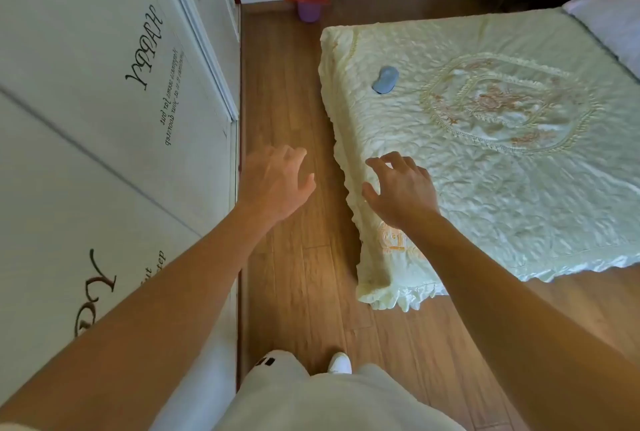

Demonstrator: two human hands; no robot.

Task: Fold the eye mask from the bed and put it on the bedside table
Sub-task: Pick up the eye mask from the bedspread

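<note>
- At your far left stands a white wardrobe [114, 91] with sliding doors, its dark lettering reading upside down from where you look.
- Your left hand [275, 185] hangs in the air over the wooden floor [294, 275], between the wardrobe and the bed; its fingers are loosely spread and slightly curled, and it has hold of nothing.
- Down at the bottom edge you see your light trousers and one white shoe [340, 363] planted on the floor.
- At the far end of the floor, by the wall, a purple bin [309, 8] with a red bag lining sits well apart from the bed.
- Your right hand [401, 188] is over the near edge of the bed [519, 188], fingers spread and bent; whether the fingertips touch the cover you cannot tell, and nothing is in its grasp.
- The blue eye mask [385, 79] lies on the pale green quilted cover, near the bed's left edge and well beyond both of your hands, lying unfolded as far as you can see.
- Right of the mask, an embroidered oval medallion fills the middle of the cover.
- At the far right corner a white pillow [613, 25] rests on the bed.
</note>
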